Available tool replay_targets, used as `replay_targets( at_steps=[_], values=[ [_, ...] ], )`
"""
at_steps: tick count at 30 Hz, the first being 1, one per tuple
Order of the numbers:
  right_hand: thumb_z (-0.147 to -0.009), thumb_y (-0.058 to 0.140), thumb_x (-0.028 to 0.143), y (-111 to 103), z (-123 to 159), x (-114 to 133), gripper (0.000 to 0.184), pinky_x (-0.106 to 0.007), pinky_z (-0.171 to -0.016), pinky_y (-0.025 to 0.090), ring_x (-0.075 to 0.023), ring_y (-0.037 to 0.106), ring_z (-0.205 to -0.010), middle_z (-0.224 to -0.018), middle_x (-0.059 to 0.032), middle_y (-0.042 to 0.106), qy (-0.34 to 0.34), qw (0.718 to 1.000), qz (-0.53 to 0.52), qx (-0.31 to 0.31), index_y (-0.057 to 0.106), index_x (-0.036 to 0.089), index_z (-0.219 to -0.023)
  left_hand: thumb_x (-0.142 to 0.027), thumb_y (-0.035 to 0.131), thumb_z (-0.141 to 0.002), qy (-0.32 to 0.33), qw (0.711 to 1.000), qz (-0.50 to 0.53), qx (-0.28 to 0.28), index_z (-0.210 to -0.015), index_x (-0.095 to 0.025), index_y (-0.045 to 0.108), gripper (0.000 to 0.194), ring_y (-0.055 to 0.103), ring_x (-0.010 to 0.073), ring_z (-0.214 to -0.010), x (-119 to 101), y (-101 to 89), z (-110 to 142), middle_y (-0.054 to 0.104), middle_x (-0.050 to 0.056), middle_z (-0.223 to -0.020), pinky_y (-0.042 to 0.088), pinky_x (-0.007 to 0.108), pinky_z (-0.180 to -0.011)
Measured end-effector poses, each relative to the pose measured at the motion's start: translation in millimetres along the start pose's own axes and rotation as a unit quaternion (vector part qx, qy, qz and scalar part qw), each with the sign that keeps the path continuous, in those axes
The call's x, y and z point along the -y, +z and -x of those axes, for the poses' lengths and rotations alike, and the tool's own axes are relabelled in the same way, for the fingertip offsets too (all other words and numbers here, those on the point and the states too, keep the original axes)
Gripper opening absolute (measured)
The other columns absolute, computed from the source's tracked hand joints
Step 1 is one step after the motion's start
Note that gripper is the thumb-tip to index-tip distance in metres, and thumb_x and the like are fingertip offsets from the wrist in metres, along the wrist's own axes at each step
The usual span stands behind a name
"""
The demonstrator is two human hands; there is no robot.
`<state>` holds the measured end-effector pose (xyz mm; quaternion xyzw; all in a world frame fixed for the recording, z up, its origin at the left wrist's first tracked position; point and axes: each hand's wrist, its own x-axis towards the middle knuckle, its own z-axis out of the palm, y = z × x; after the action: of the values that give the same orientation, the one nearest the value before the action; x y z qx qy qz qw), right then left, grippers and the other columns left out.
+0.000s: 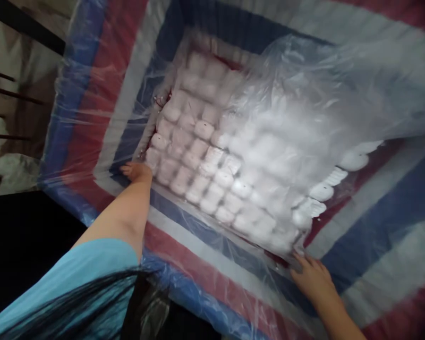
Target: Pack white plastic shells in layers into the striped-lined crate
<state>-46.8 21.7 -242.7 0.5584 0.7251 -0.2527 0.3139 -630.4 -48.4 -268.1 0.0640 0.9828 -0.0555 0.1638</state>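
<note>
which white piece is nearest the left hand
The piece at the near row's left end, right beside the left hand; the others lie farther off.

Inside a striped container, clear plastic sheeting lies over rows of white bundles; the left hand and right hand are near 2 of their corners.
</note>
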Motion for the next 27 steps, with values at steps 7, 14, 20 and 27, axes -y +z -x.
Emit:
replay_targets(
  at_steps=[7,14,20,27],
  values=[
    [-0.088,0.035,0.036,-86,-31,91,0.053,-0.045,-0.107,0.029,-0.0311,0.039,-0.127,-0.130,-0.0232,0.046,-0.024,0.955,-0.024,-0.293,0.051,0.003,-0.125,-0.035,0.048,-0.088,0.360,0.932,0.045,-0.032,-0.146,-0.005,0.022,0.070,0.005,0.0281,-0.143,-96,8.0,44,0.007,0.019,-0.153,0.010,0.040,-0.118],
    [-0.090,0.043,0.046,-154,-140,235,0.057,-0.058,-0.110,0.008,-0.0346,0.005,-0.142,-0.155,-0.0082,0.015,-0.252,0.933,0.011,-0.256,0.034,0.031,-0.143,-0.063,0.034,-0.087,0.457,0.879,-0.070,0.112,-0.150,-0.028,0.011,0.075,-0.004,0.0339,-0.142,-180,21.8,54,-0.010,0.007,-0.156,0.011,0.050,-0.114],
    [-0.091,0.042,0.046,-146,-220,190,0.063,-0.062,-0.108,0.001,-0.0334,-0.004,-0.143,-0.156,-0.0108,-0.003,-0.116,0.972,0.023,-0.202,0.020,0.028,-0.148,-0.061,0.029,-0.089,0.397,0.898,-0.160,0.102,-0.150,-0.028,0.011,0.072,0.003,0.0386,-0.141,-188,31.8,30,-0.003,0.013,-0.155,0.015,0.055,-0.111],
    [-0.090,0.047,0.047,-144,-254,89,0.065,-0.060,-0.108,0.001,-0.0373,0.000,-0.141,-0.155,-0.0159,0.003,-0.003,0.980,-0.017,-0.201,0.030,0.019,-0.146,-0.072,0.036,-0.082,0.379,0.913,-0.117,0.091,-0.149,-0.019,0.015,0.088,0.004,0.0454,-0.138,-185,38.1,-2,-0.003,0.015,-0.155,0.015,0.061,-0.107]
  ],
)
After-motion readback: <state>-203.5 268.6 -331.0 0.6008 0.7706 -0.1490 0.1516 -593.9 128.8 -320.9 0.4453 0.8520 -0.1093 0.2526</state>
